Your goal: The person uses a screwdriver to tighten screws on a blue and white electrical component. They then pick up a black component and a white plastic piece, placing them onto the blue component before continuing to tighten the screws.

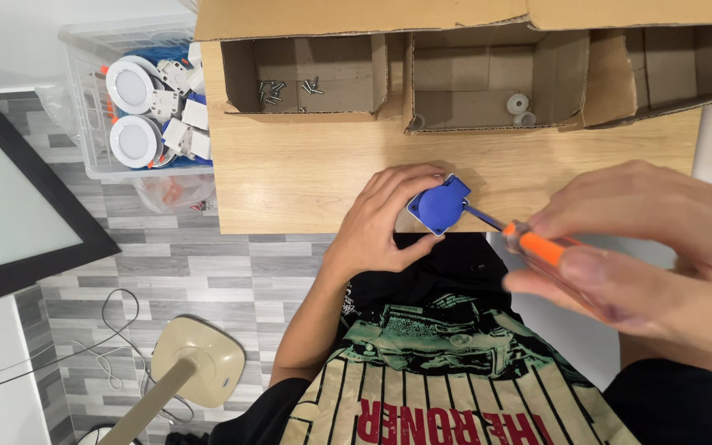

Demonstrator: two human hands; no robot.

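I see my left hand (381, 222) closed around a blue socket housing (439, 206), pinning it at the near edge of the wooden tabletop (306, 177), fingers curled over its top and left side. My right hand (653, 247), close to the camera and blurred, grips an orange-handled screwdriver (529, 241); its dark shaft reaches left and its tip meets the right side of the blue housing.

Behind the hands, along the far side of the tabletop, stands a row of open cardboard boxes. The left box (302, 74) holds a scatter of small dark screws (286, 89). The middle box (488, 78) holds a few small round white parts (519, 105) near its right wall. The right box (669, 66) shows nothing I can make out.

To the left of the tabletop, on the grey tiled floor, a clear plastic bin (84, 99) is filled with round white lamp fittings (129, 86). A black-framed panel (10, 198) lies further left, and a beige lamp base (199, 363) stands on the floor below.
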